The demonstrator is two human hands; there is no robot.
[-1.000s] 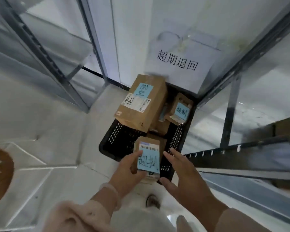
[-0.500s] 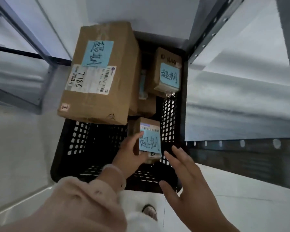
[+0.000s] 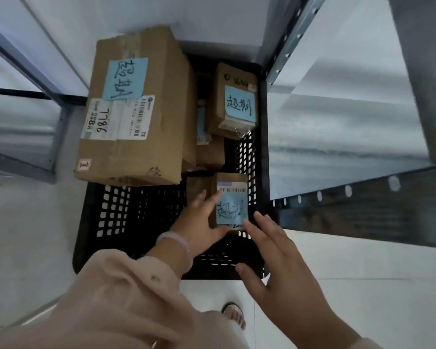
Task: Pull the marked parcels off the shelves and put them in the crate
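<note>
Lower into the black crate [image 3: 116,217] the small parcel [image 3: 230,200] is being carried than half a second ago, and the right hand [image 3: 285,263] is being drawn a little further back from it. It is being held only by the left hand [image 3: 199,222], whose fingers [image 3: 199,197] are being pressed against its left face while the thumb is being kept under its near edge; the right hand is being held spread and empty, just beside the blue note [image 3: 233,209].

Whether the parcel is already being borne by the crate floor cannot be told. If not, a one-sided pinch is being relied on, so it is judged liable to be tipped against the mesh wall on release. The large parcel [image 3: 136,109] is being left propped over the far rim and could be nudged off.
</note>
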